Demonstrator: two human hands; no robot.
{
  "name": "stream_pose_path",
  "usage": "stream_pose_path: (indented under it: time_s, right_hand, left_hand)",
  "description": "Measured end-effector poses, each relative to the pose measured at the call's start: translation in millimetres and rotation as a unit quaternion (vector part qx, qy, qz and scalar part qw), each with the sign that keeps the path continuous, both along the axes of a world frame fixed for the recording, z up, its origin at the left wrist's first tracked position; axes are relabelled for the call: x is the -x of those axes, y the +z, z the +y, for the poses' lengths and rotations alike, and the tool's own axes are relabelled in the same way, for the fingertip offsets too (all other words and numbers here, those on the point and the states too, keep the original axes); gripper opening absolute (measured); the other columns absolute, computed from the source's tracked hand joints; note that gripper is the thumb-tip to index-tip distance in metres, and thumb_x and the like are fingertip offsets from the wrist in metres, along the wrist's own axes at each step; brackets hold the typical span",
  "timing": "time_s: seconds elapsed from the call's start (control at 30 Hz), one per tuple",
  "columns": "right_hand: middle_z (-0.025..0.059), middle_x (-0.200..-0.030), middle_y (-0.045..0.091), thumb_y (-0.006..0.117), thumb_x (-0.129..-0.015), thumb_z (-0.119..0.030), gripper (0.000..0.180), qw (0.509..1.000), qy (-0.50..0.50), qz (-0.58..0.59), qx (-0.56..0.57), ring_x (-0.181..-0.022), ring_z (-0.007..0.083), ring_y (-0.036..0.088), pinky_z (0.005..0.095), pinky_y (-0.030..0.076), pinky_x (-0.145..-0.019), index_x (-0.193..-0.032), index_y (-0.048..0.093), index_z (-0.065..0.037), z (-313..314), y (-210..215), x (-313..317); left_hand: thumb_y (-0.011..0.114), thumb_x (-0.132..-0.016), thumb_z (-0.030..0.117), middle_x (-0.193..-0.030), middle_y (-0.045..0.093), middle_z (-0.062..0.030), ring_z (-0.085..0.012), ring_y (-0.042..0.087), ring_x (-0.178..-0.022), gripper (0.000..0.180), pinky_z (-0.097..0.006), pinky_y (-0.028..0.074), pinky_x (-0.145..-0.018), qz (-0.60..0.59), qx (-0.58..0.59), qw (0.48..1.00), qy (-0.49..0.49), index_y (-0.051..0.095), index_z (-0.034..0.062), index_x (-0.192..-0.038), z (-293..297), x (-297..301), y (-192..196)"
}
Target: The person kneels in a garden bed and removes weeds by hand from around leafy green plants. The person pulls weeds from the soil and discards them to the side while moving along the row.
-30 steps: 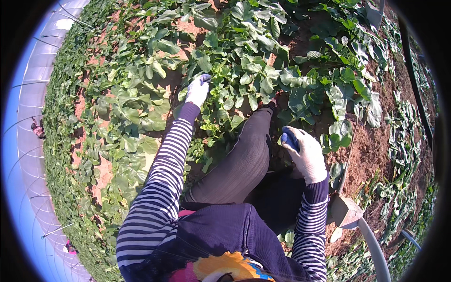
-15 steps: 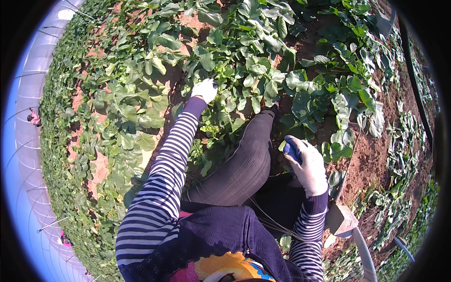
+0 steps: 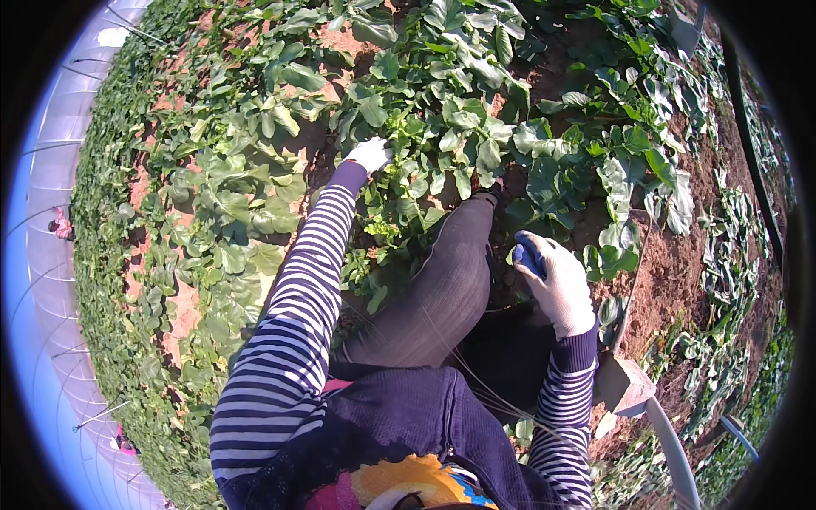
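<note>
Left hand deep in the leaves, right hand drawn back at centre right.

The left hand [image 3: 371,155] has pushed further up-frame into the leafy plants [image 3: 442,127], fingers curled on foliage; the right hand [image 3: 554,280], unmoved, wraps a blue-handled tool [image 3: 528,257]. Red soil [image 3: 680,280] lies right; a pale greenhouse wall [image 3: 42,255] curves left.

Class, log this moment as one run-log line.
left hand: gloved, reaching into leafy plants | right hand: gloved, near knee | ground: red soil
</note>
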State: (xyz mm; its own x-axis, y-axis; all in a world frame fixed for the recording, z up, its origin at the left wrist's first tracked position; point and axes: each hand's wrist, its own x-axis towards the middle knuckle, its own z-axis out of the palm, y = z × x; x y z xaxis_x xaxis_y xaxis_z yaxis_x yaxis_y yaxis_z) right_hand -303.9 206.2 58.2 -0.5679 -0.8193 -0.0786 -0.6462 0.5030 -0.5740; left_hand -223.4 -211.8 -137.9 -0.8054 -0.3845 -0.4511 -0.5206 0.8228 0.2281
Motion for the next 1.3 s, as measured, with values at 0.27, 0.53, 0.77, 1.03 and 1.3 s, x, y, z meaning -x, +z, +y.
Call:
stream_pose_path:
  time_s: [0.27,0.53,0.77,1.03,1.3]
  right_hand:
    - [0.0132,-0.101,0.065,0.068,-0.081,-0.023,0.040,0.999,-0.006,0.027,0.022,-0.089,0.0304,0.064,0.0373,0.050,-0.080,-0.117,0.058,-0.008,6.1,-12.4,1.8]
    - [0.0124,-0.101,0.065,0.068,-0.082,-0.023,0.037,0.999,-0.027,0.026,0.037,-0.093,0.0297,0.063,0.0368,0.050,-0.082,-0.115,0.059,-0.007,3.2,-12.5,-0.3]
    - [0.0161,-0.124,0.056,0.074,-0.075,-0.022,0.068,0.978,-0.028,0.022,0.206,-0.112,0.0322,0.056,0.0388,0.046,-0.095,-0.135,0.045,-0.006,-29.2,15.4,-14.7]
    - [0.0145,-0.114,0.064,0.053,-0.082,0.004,0.039,0.927,-0.186,-0.171,0.276,-0.104,0.0253,0.063,0.0329,0.049,-0.089,-0.120,0.059,-0.003,-7.0,2.1,3.4]
    - [0.0145,-0.111,0.065,0.056,-0.085,-0.003,0.036,0.945,-0.160,-0.153,0.243,-0.100,0.0283,0.064,0.0348,0.050,-0.086,-0.121,0.059,-0.006,0.8,13.4,1.2]
  left_hand:
    - [0.049,-0.092,0.019,-0.132,0.051,-0.0151,-0.0297,0.054,-0.113,0.035,-0.037,0.045,-0.093,0.075,-0.110,0.991,0.014,0.054,0.0028,-0.122,3.3,-18.2,23.4]
    - [0.044,-0.095,0.018,-0.130,0.054,-0.0102,-0.0179,0.049,-0.120,0.039,-0.030,0.031,-0.106,0.468,-0.300,0.824,0.115,0.052,-0.0012,-0.128,18.8,-60.1,124.9]
    - [0.058,-0.083,0.008,-0.134,0.050,-0.0149,-0.0319,0.047,-0.121,0.041,-0.041,0.037,-0.102,0.413,-0.282,0.837,-0.222,0.056,0.0044,-0.124,193.2,-45.2,244.4]
    - [0.060,-0.087,0.017,-0.110,0.064,-0.0104,-0.0245,0.062,-0.102,0.026,-0.033,0.048,-0.087,0.370,-0.177,0.911,-0.040,0.065,0.0044,-0.108,165.2,26.3,177.8]
    - [0.051,-0.087,0.028,-0.098,0.065,-0.0043,-0.0237,0.060,-0.093,0.023,-0.039,0.045,-0.079,-0.009,0.309,0.940,-0.142,0.065,0.0175,-0.102,67.2,17.9,67.2]
